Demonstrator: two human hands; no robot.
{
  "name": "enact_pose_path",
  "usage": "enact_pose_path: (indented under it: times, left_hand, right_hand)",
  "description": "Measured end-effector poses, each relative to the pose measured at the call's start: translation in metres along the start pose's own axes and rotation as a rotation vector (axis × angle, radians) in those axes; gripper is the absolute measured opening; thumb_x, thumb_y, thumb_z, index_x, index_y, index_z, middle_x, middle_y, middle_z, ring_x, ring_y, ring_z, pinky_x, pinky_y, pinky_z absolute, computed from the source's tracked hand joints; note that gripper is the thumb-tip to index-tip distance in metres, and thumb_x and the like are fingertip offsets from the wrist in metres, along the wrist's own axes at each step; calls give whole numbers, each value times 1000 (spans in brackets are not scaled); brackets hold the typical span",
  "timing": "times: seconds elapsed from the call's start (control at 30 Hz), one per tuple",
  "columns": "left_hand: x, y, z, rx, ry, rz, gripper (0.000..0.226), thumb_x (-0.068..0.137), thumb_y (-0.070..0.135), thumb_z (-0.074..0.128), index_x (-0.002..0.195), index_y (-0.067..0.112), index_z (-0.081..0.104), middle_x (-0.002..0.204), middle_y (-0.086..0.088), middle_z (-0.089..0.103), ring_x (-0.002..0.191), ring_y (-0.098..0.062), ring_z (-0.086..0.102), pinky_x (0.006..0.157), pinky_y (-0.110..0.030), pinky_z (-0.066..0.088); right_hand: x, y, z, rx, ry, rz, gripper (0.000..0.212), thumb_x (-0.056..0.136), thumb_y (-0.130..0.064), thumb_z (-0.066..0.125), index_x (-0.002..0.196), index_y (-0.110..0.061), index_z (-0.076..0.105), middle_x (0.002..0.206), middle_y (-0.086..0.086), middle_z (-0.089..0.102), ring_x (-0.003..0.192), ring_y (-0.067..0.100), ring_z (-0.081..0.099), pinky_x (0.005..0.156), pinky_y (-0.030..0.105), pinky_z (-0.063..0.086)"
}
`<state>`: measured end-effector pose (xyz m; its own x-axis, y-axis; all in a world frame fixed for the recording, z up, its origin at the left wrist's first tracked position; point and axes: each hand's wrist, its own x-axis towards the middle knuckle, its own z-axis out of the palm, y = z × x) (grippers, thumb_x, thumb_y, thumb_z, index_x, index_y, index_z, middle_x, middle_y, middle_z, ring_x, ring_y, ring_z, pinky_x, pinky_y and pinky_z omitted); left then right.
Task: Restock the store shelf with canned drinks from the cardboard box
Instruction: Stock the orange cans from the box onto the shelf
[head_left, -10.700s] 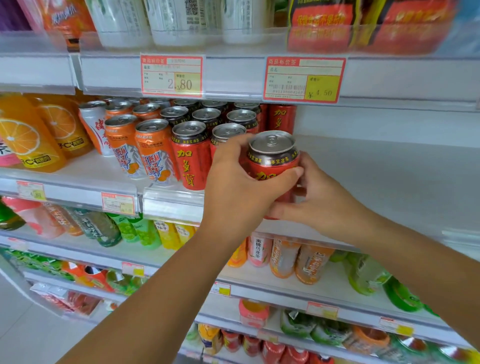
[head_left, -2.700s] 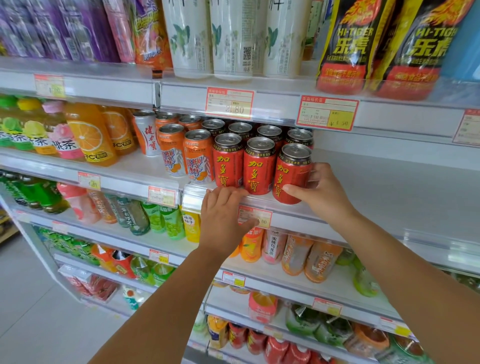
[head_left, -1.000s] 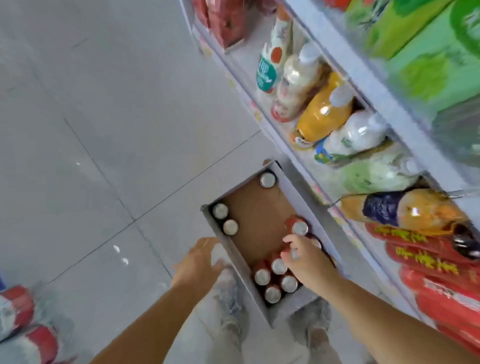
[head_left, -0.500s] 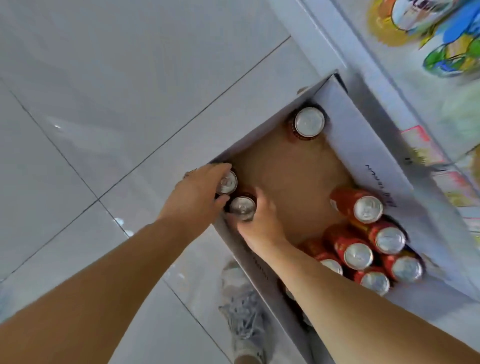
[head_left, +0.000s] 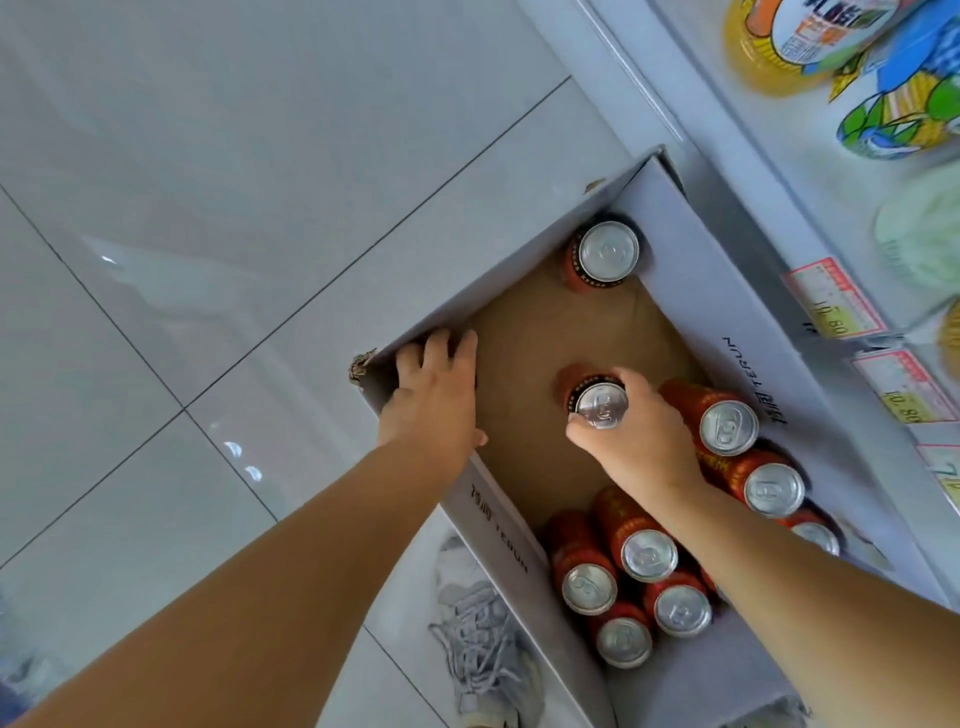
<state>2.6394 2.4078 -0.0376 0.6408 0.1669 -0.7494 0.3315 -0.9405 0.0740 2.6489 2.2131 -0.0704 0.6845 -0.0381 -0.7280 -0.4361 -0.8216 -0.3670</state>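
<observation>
Red cans with silver tops (head_left: 649, 556) cluster at the near end of the open grey cardboard box (head_left: 727, 291). Near the box's middle the right hand (head_left: 641, 441) reaches down, its grip clenched round the top of one upright red can (head_left: 601, 405). The left hand (head_left: 436, 400) curls into the box's left corner; what its grip holds, I cannot tell. A lone red can (head_left: 608, 252) stands in the far corner.
</observation>
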Motion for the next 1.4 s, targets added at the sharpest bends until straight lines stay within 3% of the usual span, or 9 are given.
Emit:
enact_pose_path:
  times: [0.2, 0.33, 0.5, 0.67, 0.9, 1.07, 1.17, 1.27, 1.4]
  left_hand:
    - [14, 3, 22, 59, 127, -39, 64, 92, 13, 62, 144, 26, 27, 138, -6, 35, 129, -30, 37, 92, -42, 47]
    - [24, -3, 15, -156, 53, -29, 77, 81, 22, 77, 144, 28, 34, 135, -10, 45, 120, -33, 51, 100, -43, 44]
    - [-11, 9, -1, -442, 121, 50, 78, 71, 31, 84, 138, 30, 43, 125, -3, 44, 103, -17, 51, 90, -21, 42]
    - [-96, 29, -56, -619, 235, 109, 73, 65, 26, 86, 129, 30, 49, 114, 5, 42, 91, -4, 47, 72, 5, 34]
    - [-277, 68, -207, -798, 313, 178, 69, 61, 23, 88, 115, 29, 46, 110, 12, 48, 99, -4, 50, 78, -6, 40]
    - [-436, 104, -338, -934, 438, 433, 64, 57, 31, 89, 111, 40, 57, 109, 15, 50, 107, -10, 59, 95, -39, 51]
    - [-521, 128, -402, -943, 469, 657, 60, 61, 38, 83, 112, 53, 55, 114, 20, 55, 114, -10, 58, 99, -31, 47]
    - [-587, 157, -452, -957, 394, 850, 56, 65, 26, 83, 113, 41, 59, 111, 7, 67, 107, -14, 64, 94, -34, 52]
    - [-658, 206, -493, -896, 353, 1038, 52, 57, 47, 77, 107, 39, 61, 102, 20, 70, 97, 3, 65, 80, -10, 47]
  right_hand:
    - [7, 15, 2, -46, -60, -173, 69, 74, -47, 67, 135, -45, 34, 133, -5, 42, 111, 26, 55, 90, 40, 49]
    - [11, 19, 10, -43, -64, -240, 76, 72, -41, 79, 135, -33, 37, 138, -6, 41, 115, 17, 53, 84, 27, 42]
    - [-8, 14, -16, 15, 7, -183, 73, 69, -32, 82, 130, -25, 43, 124, -2, 57, 112, 21, 56, 90, 31, 45]
    - [-93, -17, -97, 95, 80, -151, 72, 66, -35, 84, 119, -26, 35, 105, -9, 54, 84, 16, 53, 70, 27, 36]
    - [-278, -109, -269, 270, 61, -229, 64, 62, -39, 82, 113, -38, 45, 99, -18, 63, 93, 7, 60, 81, 29, 47]
    - [-452, -169, -403, 484, 160, -364, 59, 63, -24, 82, 110, -41, 52, 98, -24, 65, 91, -10, 60, 75, 7, 42]
    - [-539, -179, -460, 606, 309, -427, 61, 61, -22, 80, 108, -45, 49, 97, -24, 65, 87, -9, 62, 70, 6, 44]
    - [-612, -175, -505, 736, 492, -468, 58, 64, -20, 84, 102, -48, 51, 94, -19, 68, 75, -8, 62, 60, 5, 43]
    - [-686, -152, -555, 833, 791, -523, 52, 53, -41, 77, 100, -36, 55, 87, -27, 68, 80, -15, 59, 71, 2, 41]
